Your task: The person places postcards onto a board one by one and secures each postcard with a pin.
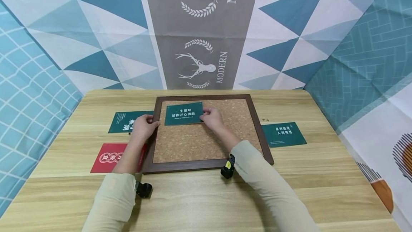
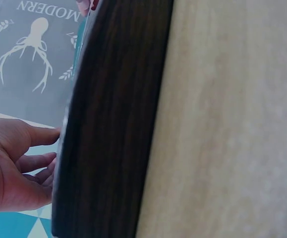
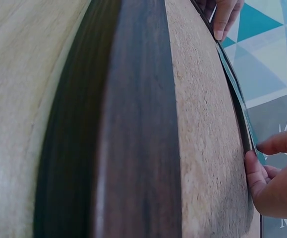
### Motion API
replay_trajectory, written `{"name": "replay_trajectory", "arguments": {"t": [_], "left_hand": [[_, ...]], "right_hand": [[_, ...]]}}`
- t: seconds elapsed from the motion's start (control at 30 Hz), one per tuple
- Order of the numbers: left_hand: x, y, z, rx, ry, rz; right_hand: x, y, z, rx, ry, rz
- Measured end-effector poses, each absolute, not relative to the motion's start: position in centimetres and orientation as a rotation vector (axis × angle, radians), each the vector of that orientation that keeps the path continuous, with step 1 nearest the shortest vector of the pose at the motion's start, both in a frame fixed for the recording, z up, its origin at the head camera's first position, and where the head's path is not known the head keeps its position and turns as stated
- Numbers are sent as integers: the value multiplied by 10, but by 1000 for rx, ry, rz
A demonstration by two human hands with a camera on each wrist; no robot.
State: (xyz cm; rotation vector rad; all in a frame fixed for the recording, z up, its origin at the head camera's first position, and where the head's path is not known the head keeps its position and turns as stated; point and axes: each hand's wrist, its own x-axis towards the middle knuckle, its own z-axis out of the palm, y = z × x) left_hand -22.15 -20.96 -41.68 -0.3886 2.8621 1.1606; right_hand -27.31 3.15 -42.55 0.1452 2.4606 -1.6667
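Note:
A cork board (image 1: 206,144) in a dark brown wooden frame lies on the table. My left hand (image 1: 144,128) holds the frame's left side, thumb on the top face and fingers at the outer edge. In the left wrist view that hand (image 2: 19,166) shows beside the dark frame (image 2: 113,109). A green card (image 1: 184,114) with white lettering lies over the upper left of the cork. My right hand (image 1: 214,119) pinches this card by its right end. In the right wrist view the thumb and fingers of the right hand (image 3: 277,173) meet at the card's edge.
Another green card (image 1: 120,121) lies left of the board, partly behind the left hand. Below it is a red card (image 1: 104,158), partly covered by the left forearm. A third green card (image 1: 284,134) lies against the board's right side. Small bits (image 1: 265,120) lie above it.

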Motion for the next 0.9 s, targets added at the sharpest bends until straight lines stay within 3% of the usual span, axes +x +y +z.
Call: {"name": "replay_trajectory", "arguments": {"t": [0.9], "left_hand": [[-223, -210, -418, -419, 2838, 1165]], "right_hand": [[-270, 31, -422, 143, 2507, -1675]]}}
